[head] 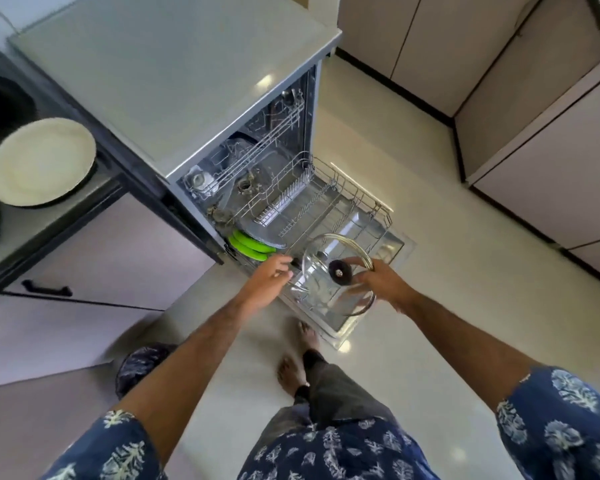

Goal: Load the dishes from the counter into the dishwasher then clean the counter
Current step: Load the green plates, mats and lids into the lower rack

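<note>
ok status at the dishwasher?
Right hand holds glass lid over lower rack. Left hand at rack's front edge, grip unclear. Green plates already racked; white plate on counter.

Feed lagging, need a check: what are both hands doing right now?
Left hand: touching the lower rack; grip cannot be told.
Right hand: holding the glass lid by its rim.

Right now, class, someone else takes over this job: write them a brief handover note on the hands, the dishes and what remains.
Right hand holds the glass lid by its rim, upright over the pulled-out lower rack.
Left hand steadies the rack's near edge; its grip is unclear.
Done: green plates stand in the rack.
Left: seat the lid, load the white plate from the counter, then wipe the counter.
</note>
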Demonstrator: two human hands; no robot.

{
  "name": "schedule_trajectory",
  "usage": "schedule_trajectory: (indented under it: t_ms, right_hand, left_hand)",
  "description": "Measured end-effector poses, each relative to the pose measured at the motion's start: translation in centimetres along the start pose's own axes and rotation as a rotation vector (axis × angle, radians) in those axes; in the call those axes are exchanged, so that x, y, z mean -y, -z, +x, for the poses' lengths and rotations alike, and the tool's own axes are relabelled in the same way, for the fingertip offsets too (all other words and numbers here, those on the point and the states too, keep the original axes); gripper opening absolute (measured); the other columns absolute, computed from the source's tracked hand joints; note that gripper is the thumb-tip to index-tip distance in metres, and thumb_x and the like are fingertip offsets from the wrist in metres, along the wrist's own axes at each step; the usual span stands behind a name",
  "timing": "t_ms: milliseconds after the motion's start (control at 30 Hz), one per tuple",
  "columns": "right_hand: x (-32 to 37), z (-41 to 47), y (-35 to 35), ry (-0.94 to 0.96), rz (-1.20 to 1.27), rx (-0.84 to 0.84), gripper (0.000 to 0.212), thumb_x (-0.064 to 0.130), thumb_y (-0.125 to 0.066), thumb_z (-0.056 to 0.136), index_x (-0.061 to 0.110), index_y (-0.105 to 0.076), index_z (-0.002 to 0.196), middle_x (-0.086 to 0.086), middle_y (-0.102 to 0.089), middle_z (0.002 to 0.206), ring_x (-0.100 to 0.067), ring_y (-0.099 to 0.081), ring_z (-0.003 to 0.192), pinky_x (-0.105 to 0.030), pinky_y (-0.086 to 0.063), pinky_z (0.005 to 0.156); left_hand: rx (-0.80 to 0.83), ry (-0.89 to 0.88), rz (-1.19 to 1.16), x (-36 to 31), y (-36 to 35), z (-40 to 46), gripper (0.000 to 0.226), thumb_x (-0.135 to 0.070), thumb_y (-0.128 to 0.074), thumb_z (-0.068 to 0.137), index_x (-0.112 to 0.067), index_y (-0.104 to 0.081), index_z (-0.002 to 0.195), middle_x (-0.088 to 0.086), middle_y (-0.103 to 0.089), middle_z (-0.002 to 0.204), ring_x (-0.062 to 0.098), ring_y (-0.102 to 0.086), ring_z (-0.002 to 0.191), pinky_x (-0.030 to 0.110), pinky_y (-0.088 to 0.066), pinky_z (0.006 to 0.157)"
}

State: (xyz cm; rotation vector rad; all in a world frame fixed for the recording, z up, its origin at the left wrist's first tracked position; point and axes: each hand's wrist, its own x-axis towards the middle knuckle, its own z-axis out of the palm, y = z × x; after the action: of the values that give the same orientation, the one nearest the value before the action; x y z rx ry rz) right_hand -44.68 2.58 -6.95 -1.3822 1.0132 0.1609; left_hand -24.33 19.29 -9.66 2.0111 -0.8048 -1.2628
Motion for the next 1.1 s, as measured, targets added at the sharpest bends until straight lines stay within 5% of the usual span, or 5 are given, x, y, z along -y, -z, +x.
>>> schedule_trajectory:
  t_ms: [133,267,367,900,1100]
  right_hand:
    - [0.3,4.5,1.6,-0.022,-0.299,-0.218,0.016,0.018,-0.051,0.1,0.017,-0.062,0.111,-0.01,-0.068,0.1,-0.025,-0.069,0.09,-0.042,-0.058,0.08]
    - [-1.4,11.3,2.8,-0.037,-0.519,-0.304,0.03,0.016,-0.042,0.1,0.014,-0.059,0.125,-0.017,-0.069,0.096,-0.032,-0.068,0.088,-0.053,-0.056,0.086]
    - [-4.3,17.1,3.1,0.009,-0.6,-0.351,0.039,0.016,-0.039,0.094,0.024,-0.055,0.129,-0.015,-0.071,0.089,-0.034,-0.071,0.078,-0.064,-0.054,0.081]
    - [-14.4,36.0,0.6,-0.08,-0.799,-0.275,0.053,0.006,-0.047,0.095,0.033,-0.047,0.14,-0.012,-0.071,0.098,-0.029,-0.068,0.077,-0.039,-0.058,0.072]
    - [-16.2,37.9,-1.3,-0.138,-0.849,-0.237,0.05,0.005,-0.048,0.096,0.028,-0.047,0.14,-0.011,-0.069,0.107,-0.028,-0.064,0.082,-0.031,-0.044,0.067]
  left_hand:
    - [0.058,-0.013,0.104,0.4,0.4,4.8,0.032,-0.02,-0.052,0.101,-0.014,-0.056,0.132,0.001,-0.056,0.13,0.012,-0.055,0.118,0.015,-0.042,0.085]
    - [0.119,0.024,0.191,1.6,-0.1,10.1,0.027,-0.027,-0.053,0.097,-0.023,-0.06,0.123,0.004,-0.057,0.128,0.013,-0.057,0.116,0.034,-0.048,0.101]
    - [0.101,0.033,0.274,3.1,-1.1,14.7,0.027,-0.021,-0.055,0.098,-0.018,-0.062,0.124,0.0,-0.057,0.123,0.012,-0.055,0.113,0.029,-0.044,0.102]
    - [0.172,0.075,0.454,14.7,-7.5,33.8,0.042,-0.021,-0.058,0.097,-0.017,-0.051,0.139,0.009,-0.048,0.141,0.024,-0.046,0.131,0.039,-0.037,0.109]
    - [0.254,0.075,0.459,15.9,-8.7,35.7,0.04,-0.021,-0.055,0.1,-0.017,-0.05,0.14,0.01,-0.047,0.139,0.017,-0.046,0.125,0.025,-0.032,0.097]
